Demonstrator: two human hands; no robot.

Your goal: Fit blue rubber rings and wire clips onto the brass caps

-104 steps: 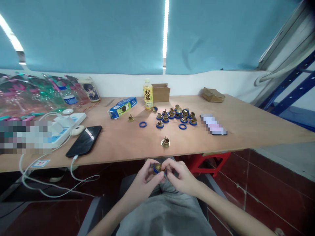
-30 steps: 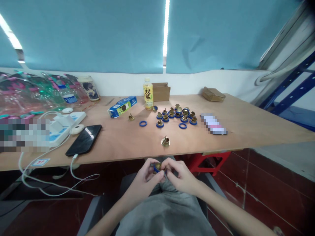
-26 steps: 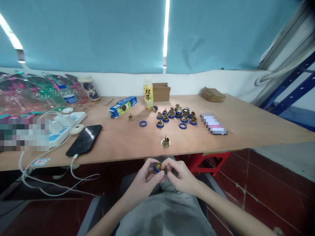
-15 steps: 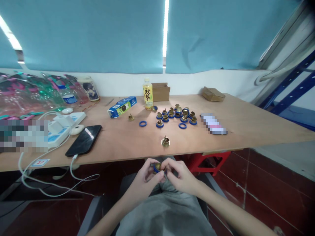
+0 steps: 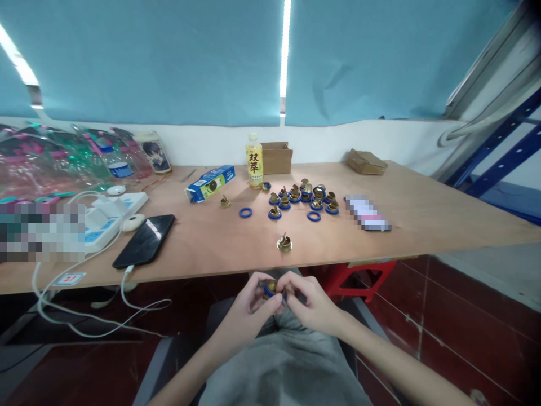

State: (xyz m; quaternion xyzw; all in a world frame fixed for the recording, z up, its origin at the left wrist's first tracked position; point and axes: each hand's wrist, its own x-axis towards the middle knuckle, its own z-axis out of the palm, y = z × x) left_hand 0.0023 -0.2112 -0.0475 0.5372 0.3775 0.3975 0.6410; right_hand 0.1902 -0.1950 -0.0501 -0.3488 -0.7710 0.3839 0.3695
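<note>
Above my lap, just off the table's front edge, my left hand [image 5: 252, 307] is closed round a brass-coloured metal fitting with a blue ring [image 5: 271, 288]. From the other side, the bent fingers of my right hand [image 5: 310, 303] pinch the same fitting; parts of it are hidden behind fingers. A brass fitting without a blue ring [image 5: 284, 243] sits near the front edge, its lid tilted up. Farther back lies a cluster of several brass fittings with blue rings [image 5: 295, 195]. Two loose blue rings, one left [image 5: 245, 212] and one right [image 5: 314, 216], lie beside the cluster.
Behind the fittings stand a yellow drink bottle [image 5: 254, 162] and an open cardboard box [image 5: 276, 158]. A blue carton [image 5: 211, 183], a black phone [image 5: 145, 241] and a white power strip [image 5: 114, 220] with cables occupy the left. Another phone [image 5: 367, 213] lies right. A red stool [image 5: 359, 280] stands below.
</note>
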